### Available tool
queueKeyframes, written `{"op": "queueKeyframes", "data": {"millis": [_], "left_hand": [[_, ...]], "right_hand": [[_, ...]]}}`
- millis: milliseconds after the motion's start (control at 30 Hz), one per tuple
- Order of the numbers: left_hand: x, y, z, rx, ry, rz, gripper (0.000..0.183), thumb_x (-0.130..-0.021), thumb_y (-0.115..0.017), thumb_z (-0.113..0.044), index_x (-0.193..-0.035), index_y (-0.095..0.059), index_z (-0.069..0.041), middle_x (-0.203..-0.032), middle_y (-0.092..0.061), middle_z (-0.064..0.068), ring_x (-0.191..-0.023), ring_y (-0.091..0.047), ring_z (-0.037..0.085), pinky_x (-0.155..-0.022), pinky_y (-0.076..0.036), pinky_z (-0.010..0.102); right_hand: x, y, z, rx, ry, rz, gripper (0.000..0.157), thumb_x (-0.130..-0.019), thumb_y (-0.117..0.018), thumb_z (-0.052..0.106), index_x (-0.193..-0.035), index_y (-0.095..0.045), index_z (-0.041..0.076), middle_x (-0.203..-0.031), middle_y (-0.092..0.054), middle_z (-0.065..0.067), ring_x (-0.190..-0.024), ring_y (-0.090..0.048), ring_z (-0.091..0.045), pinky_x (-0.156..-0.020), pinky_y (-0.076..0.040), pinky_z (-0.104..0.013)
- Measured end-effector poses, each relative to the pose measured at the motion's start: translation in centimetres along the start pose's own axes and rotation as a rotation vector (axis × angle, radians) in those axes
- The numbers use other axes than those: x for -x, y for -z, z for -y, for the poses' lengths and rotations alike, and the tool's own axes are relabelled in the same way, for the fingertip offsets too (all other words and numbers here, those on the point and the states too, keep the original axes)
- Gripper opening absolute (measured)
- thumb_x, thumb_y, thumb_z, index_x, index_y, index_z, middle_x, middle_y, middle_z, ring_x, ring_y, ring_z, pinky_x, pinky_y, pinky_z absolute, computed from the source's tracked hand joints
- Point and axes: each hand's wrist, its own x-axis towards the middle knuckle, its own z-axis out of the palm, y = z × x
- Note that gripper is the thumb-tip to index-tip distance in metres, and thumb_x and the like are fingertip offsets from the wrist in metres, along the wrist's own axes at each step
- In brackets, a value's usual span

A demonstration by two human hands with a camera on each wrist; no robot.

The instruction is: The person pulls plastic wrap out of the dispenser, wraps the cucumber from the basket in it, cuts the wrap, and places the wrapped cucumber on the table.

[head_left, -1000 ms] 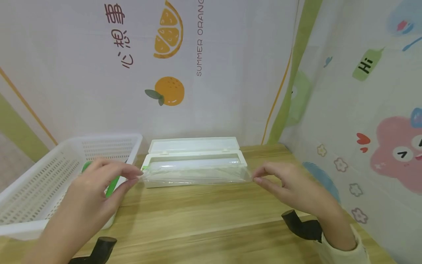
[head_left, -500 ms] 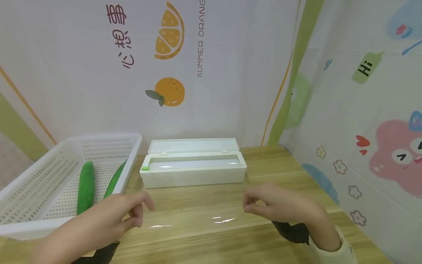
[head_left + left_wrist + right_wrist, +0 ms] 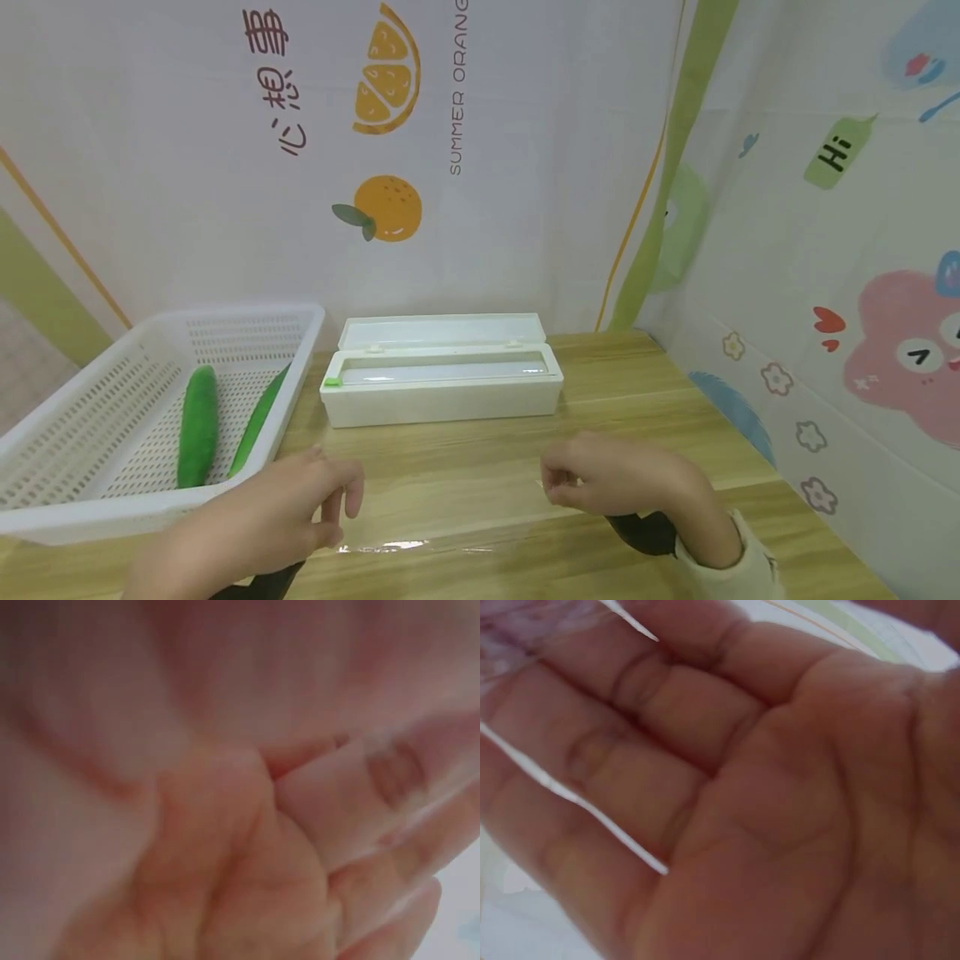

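The left hand [image 3: 292,504] and right hand [image 3: 600,475] each have a grip with curled fingers, thumb and fingertips pinching a sheet of clear film [image 3: 405,546], though the contact itself is partly hidden. The film spans the space between the two grips, above the tabletop [image 3: 622,375], and shows mainly by bright glints just beside the left grip; in the right wrist view, some crinkled film shows at the fingertips. Beyond both grips, and apart from them, lies a long white box [image 3: 442,404], its lid [image 3: 442,332] tipped back and a green tab [image 3: 333,382] at its left end. To the left of the left grip stands a white basket [image 3: 112,508] holding two cucumbers [image 3: 198,425].
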Motion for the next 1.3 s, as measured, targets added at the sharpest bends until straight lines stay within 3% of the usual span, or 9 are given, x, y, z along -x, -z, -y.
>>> {"op": "queueKeyframes", "data": {"millis": [100,167,267,433,600,833,1000,1300], "left_hand": [[-0.2,-0.3,-0.3,0.042,0.033,0.042,0.034,-0.069,-0.075,-0.007,-0.08,-0.049,-0.025,-0.064,-0.046,-0.018,-0.066,-0.049,0.002,-0.076,-0.05,0.039],[-0.4,-0.5,-0.3,0.089,0.067,0.085,0.032,-0.069,-0.073,-0.004,-0.079,-0.049,-0.023,-0.063,-0.046,-0.014,-0.058,-0.041,0.0,-0.06,-0.045,0.027],[-0.7,-0.8,-0.4,0.143,0.106,0.128,0.031,-0.068,-0.072,0.0,-0.079,-0.05,-0.019,-0.061,-0.046,-0.01,-0.055,-0.04,0.001,-0.052,-0.035,0.02],[-1.2,-1.1,-0.4,0.151,0.136,0.152,0.031,-0.066,-0.074,0.001,-0.077,-0.051,-0.017,-0.062,-0.046,-0.008,-0.056,-0.04,0.003,-0.052,-0.035,0.021],[-1.7,-1.8,-0.2,0.179,0.157,0.176,0.033,-0.061,-0.068,0.007,-0.075,-0.05,-0.016,-0.064,-0.046,-0.005,-0.056,-0.04,0.006,-0.051,-0.035,0.022],[-2.8,-3.0,-0.4,0.168,0.281,0.225,0.034,-0.059,-0.063,0.013,-0.07,-0.051,-0.017,-0.061,-0.047,-0.001,-0.056,-0.041,0.012,-0.05,-0.035,0.024],[-3.2,-3.6,-0.5,0.15,0.331,0.251,0.033,-0.063,-0.063,0.013,-0.07,-0.053,-0.017,-0.062,-0.048,-0.001,-0.059,-0.043,0.014,-0.054,-0.037,0.026],[-3.4,-4.1,-0.5,0.14,0.352,0.247,0.029,-0.063,-0.063,0.012,-0.069,-0.054,-0.015,-0.063,-0.051,-0.002,-0.062,-0.047,0.014,-0.056,-0.041,0.027]], "right_hand": [[-0.2,-0.4,0.0,0.005,-0.024,0.009,0.011,-0.089,-0.057,0.014,-0.078,-0.058,0.018,-0.072,-0.05,0.015,-0.063,-0.043,0.003,-0.058,-0.041,-0.017],[-0.4,-0.6,0.0,0.009,-0.04,0.02,0.013,-0.088,-0.058,0.013,-0.076,-0.057,0.018,-0.071,-0.049,0.015,-0.062,-0.042,0.002,-0.056,-0.041,-0.017],[-0.8,-0.9,-0.3,0.02,-0.036,0.036,0.013,-0.087,-0.057,0.011,-0.075,-0.057,0.018,-0.069,-0.047,0.014,-0.06,-0.04,0.002,-0.054,-0.04,-0.016],[-1.5,-1.3,-0.7,0.054,-0.014,0.061,0.013,-0.083,-0.057,0.008,-0.072,-0.057,0.015,-0.067,-0.044,0.014,-0.059,-0.038,0.003,-0.054,-0.038,-0.015],[-2.0,-1.9,-0.9,0.014,-0.063,0.093,0.014,-0.079,-0.056,0.005,-0.069,-0.056,0.015,-0.064,-0.044,0.014,-0.058,-0.039,0.002,-0.052,-0.037,-0.015],[-3.0,-3.1,-1.7,0.018,-0.143,0.134,0.015,-0.078,-0.059,0.006,-0.066,-0.056,0.015,-0.064,-0.047,0.012,-0.059,-0.043,0.0,-0.055,-0.04,-0.017],[-3.5,-3.7,-2.0,0.002,-0.186,0.153,0.015,-0.079,-0.062,0.009,-0.066,-0.057,0.014,-0.062,-0.048,0.011,-0.057,-0.044,-0.001,-0.053,-0.04,-0.017],[-4.2,-4.3,-2.2,0.039,-0.212,0.175,0.013,-0.081,-0.064,0.012,-0.067,-0.064,0.011,-0.061,-0.051,0.011,-0.056,-0.044,-0.001,-0.053,-0.04,-0.017]]}}
